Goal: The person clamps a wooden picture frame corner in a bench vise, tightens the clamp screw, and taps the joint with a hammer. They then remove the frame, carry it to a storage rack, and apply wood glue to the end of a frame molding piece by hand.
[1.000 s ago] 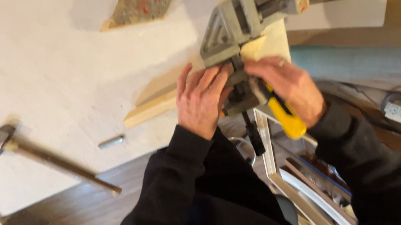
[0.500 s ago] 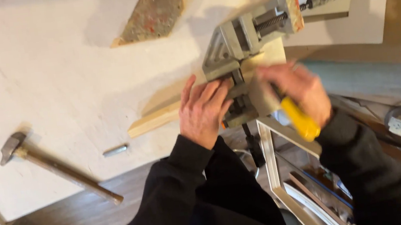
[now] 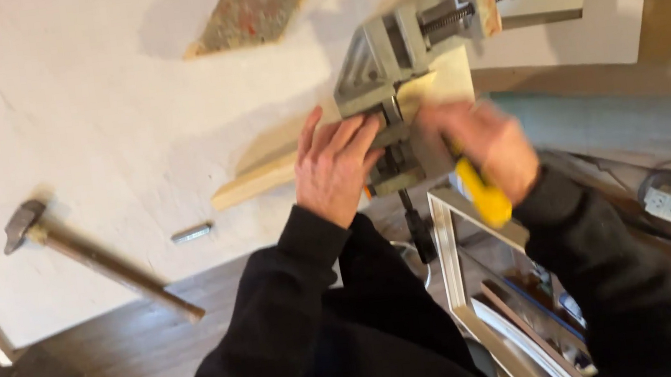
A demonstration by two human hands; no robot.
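Left hand (image 3: 339, 165) laid flat, fingers spread, on wooden strip (image 3: 255, 182) beside grey corner clamp (image 3: 398, 72), right hand (image 3: 482, 146) blurred, closed around yellow-handled tool (image 3: 484, 197), hammer (image 3: 82, 253) lying well apart.

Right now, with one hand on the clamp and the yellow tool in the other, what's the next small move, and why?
Probably press the left hand down harder before working the yellow-handled tool. That hand lies across the wooden strip and corner clamp, while the right hand is blurred, and the clamp sits at the table edge.
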